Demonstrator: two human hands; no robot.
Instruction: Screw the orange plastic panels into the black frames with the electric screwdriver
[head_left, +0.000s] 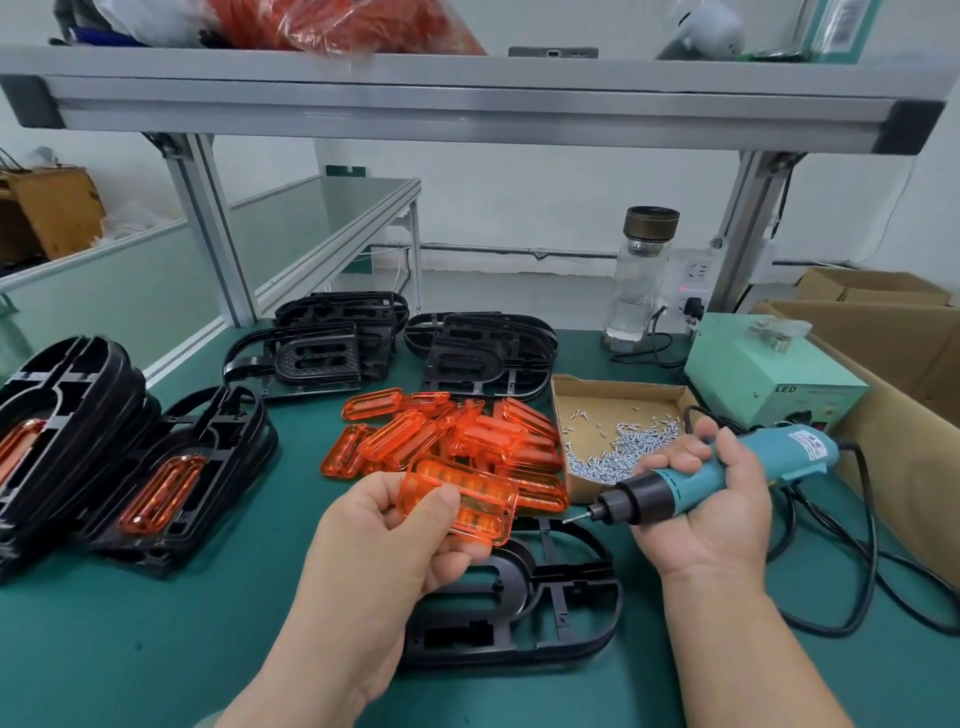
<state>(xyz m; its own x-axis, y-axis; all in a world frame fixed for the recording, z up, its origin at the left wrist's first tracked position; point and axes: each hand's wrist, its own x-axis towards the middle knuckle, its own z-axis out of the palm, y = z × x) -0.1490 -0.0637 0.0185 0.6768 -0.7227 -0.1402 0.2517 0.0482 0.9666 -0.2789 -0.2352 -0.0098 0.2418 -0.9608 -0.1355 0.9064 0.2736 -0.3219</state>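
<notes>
Hands both busy. Left hand (384, 540) pinches a translucent orange rectangular plastic panel (460, 501) btw thumb & curled fingers, just above the black oval plastic frame (545, 597) lying flat on the green bench mat (156, 649), prob. so it can drop straight into the frame's recess. Right hand (701, 499) is wrapped round the teal corded electric screwdriver (727, 467), bit pointing left, tip near the panel's right edge but not touching. Looks like a small screw on the bit; can't be sure.

Loose pile of orange panels (457, 436) & shallow cardboard tray of silver screws (618, 421) sit just behind the frame, w/in easy reach.

Room: mat is open at front left; stack of finished frames (156, 467) is well apart at far left. Right side is tighter: black power cable (857, 545) loops beside the wrist, and the tray wall is close behind the driver.
</notes>
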